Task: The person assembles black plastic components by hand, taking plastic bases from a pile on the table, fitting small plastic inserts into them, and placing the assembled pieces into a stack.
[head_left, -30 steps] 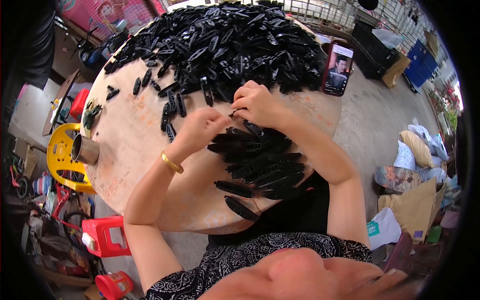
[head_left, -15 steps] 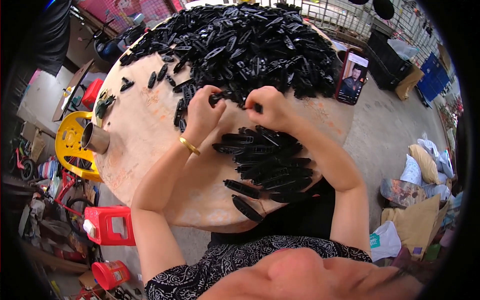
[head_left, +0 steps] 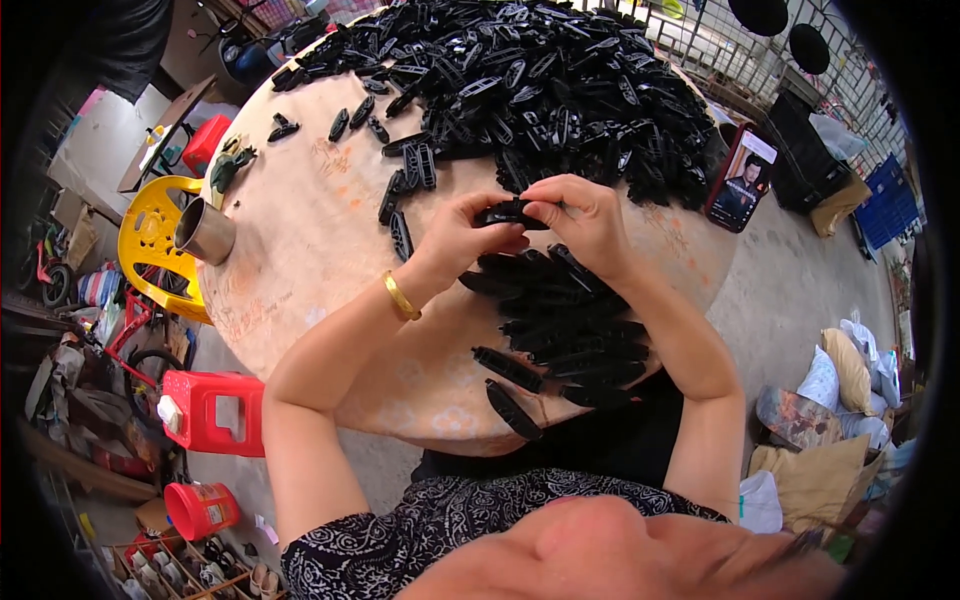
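Observation:
Over the round table, my two hands meet at one long black plastic part. My left hand closes around one end, thumb below and fingers above. The fingertips of my right hand pinch the other end and hide some of it. Whether a second small piece is between the fingers, I cannot tell. Just below my hands lies a heap of similar black parts, roughly side by side. A much larger pile of black parts covers the table's far side.
A phone leans upright at the table's right edge. At the left edge stand a metal cup and a yellow chair. On the floor are a red stool, a red bucket and, at right, several bags.
My hands, apart near the far pile before, have come together nearer me with a black part between them. The whole view has shifted slightly.

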Available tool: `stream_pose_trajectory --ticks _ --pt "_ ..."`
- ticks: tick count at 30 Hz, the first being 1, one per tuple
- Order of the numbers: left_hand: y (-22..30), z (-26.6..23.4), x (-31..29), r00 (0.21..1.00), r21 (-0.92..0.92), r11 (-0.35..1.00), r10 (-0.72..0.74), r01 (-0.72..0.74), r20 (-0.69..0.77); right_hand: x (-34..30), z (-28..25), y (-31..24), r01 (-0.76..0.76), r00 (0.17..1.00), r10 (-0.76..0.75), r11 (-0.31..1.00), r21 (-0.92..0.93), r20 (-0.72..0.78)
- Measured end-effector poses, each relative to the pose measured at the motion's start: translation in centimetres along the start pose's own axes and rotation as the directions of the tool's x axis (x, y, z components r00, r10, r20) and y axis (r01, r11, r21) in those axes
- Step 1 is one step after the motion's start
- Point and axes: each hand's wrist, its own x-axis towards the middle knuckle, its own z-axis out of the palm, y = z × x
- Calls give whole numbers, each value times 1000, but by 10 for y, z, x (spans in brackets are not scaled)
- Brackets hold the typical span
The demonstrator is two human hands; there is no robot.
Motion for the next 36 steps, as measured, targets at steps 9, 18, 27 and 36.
stream_pose_trajectory --ticks 9,18,27,36 --pt "0 0 -1 999 -41 999 -23 21 -39 -2 2 1 -63 997 64 998 -31 39" --pt "5 -6 0 999 -59 998 32 -35 -43 0 0 -8 -129 991 130 991 -29 23" --pt "4 2 4 986 218 965 159 -143 -57 7 -19 3 -255 944 248 967 4 218" --pt "-1 -1 28 970 734 670 -88 -110 225 15 -69 41 -216 899 397 769 -601 186"
